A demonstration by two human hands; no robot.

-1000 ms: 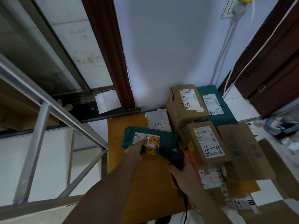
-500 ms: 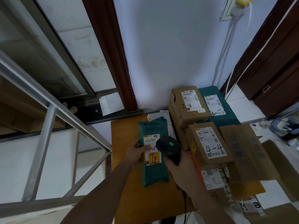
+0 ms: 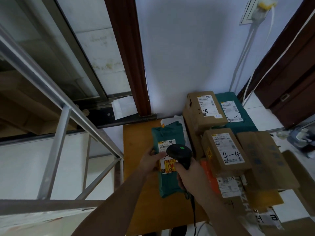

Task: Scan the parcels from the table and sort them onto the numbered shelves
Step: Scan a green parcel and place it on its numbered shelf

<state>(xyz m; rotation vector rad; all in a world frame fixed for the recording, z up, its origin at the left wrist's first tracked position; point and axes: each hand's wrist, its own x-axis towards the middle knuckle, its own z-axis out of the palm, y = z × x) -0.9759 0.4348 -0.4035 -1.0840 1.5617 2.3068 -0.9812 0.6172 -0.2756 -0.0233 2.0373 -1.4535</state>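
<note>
Head view: The left hand gripped the green parcel by its left edge, thumb on the label, w/ the label face up toward the scanner; judged to steady the barcode for a read. The parcel's far end was over the table; whether it rested there or was lifted clear could not be told. The right hand was wrapped round the scanner handle, head aimed at the label, green lamp lit. Boxes marked 2-4 and 4-4 sat stacked at right, awaiting sorting.

Hidden: the scanner head covered the parcel's handwritten no.; lower labels were blurred; only the shelf frame showed, its numbers not visible.
</note>
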